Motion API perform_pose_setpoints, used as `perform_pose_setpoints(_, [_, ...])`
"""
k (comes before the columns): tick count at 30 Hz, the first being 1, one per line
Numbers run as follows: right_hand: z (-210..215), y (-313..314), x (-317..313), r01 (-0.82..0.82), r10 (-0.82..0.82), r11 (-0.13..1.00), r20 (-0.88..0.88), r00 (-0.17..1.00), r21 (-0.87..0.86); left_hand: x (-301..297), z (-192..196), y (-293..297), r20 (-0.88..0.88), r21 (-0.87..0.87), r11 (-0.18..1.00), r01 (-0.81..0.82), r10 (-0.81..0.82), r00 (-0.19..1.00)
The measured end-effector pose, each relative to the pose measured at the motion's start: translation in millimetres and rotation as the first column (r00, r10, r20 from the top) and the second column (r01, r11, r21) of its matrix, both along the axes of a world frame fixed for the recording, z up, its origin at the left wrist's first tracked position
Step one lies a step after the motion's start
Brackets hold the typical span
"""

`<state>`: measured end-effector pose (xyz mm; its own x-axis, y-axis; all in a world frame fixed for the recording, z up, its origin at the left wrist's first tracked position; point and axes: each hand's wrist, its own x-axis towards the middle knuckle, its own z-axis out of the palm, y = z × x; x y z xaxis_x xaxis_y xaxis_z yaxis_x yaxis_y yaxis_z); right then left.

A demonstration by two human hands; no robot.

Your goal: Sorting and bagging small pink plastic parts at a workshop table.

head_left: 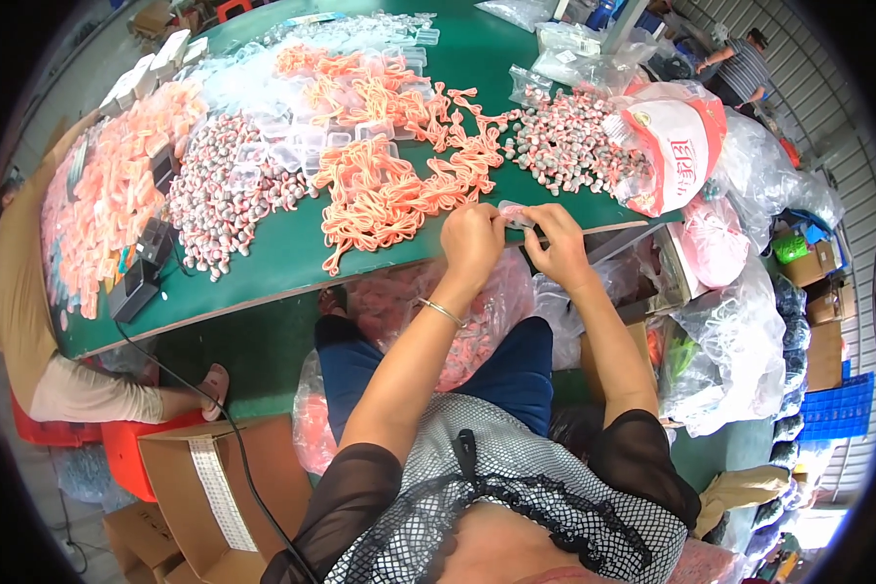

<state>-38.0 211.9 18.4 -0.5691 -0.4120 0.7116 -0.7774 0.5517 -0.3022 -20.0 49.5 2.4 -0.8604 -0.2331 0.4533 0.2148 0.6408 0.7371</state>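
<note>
Case [513, 215], small and clear, held at the table's [282, 255] near edge: left hand [472, 243] pinches it, fingers closed; right hand [560, 248] grips it, thumb and forefinger slightly parted.

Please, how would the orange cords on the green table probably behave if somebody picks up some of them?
The orange cords are probably floppy, since they lie in loose loops. They look thin, so a few would likely feel light. Because they overlap in a heap, lifting one might drag others along.
</note>
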Motion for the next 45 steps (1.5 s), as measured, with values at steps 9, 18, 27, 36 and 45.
perform_pose_setpoints(9, [-9,3,0,-0.005,0.005,1.000,0.024,1.000,0.018,7,-6,-3,-0.035,-0.004,0.999,0.035,-0.036,0.999])
perform_pose_setpoints(18, [-15,4,1,-0.003,0.003,1.000,0.004,1.000,-0.004,36,-4,-9,-0.049,-0.256,0.963,0.086,-0.101,0.994])
perform_pose_setpoints(27, [-20,0,-2,0.006,-0.007,1.000,-0.057,0.998,-0.013,40,-8,10,-0.105,-0.347,0.937,-0.029,-0.008,0.994])
perform_pose_setpoints(36, [-19,-3,1,-0.017,0.018,1.000,-0.083,0.996,0.018,28,1,-19,-0.120,-0.222,0.959,0.175,-0.205,0.971])
perform_pose_setpoints(45, [-19,-3,8,-0.074,0.075,0.997,-0.033,0.997,0.019,11,-3,-29,-0.132,-0.267,0.897,0.353,-0.397,0.908])
